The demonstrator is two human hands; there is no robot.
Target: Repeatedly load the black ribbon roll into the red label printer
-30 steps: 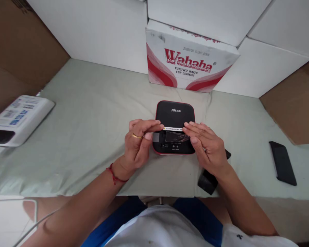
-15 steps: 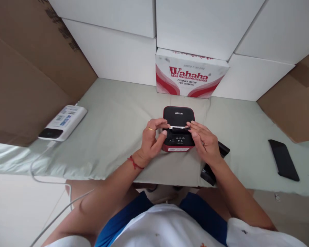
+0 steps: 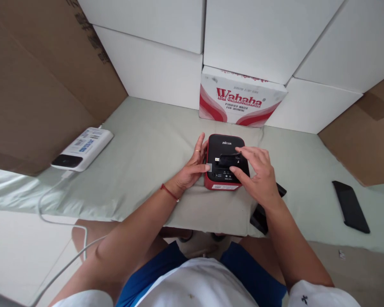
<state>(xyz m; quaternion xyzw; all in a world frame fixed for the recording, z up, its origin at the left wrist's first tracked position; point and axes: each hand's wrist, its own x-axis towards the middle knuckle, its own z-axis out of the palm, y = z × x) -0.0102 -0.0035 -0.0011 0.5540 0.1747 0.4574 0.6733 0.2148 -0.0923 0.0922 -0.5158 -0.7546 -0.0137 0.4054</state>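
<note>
A small boxy device (image 3: 224,147) with a black top and red sides rests on the cloth. My left hand (image 3: 193,168) grips its left side, fingers along the wall and thumb on the top edge. A small greyish patch shows by that thumb tip. Across the middle of the top is a glossy black piece (image 3: 225,160) with a small white label at its left end. My right hand (image 3: 257,172) pinches this piece, thumb at the near edge and fingertips at the far edge. Whether the piece is loose or seated, I cannot tell.
Partly under my right wrist lies a black object (image 3: 259,219). A black phone (image 3: 351,207) is at the right, and a white power bank (image 3: 83,149) with a cable at the left. A Wahaha carton (image 3: 241,98) stands behind, with brown cardboard (image 3: 45,85) at the left.
My left hand has shifted from the black piece to the device's left side. My right hand now spans the piece with thumb and fingers, and the piece lies flatter. The view has shifted slightly.
</note>
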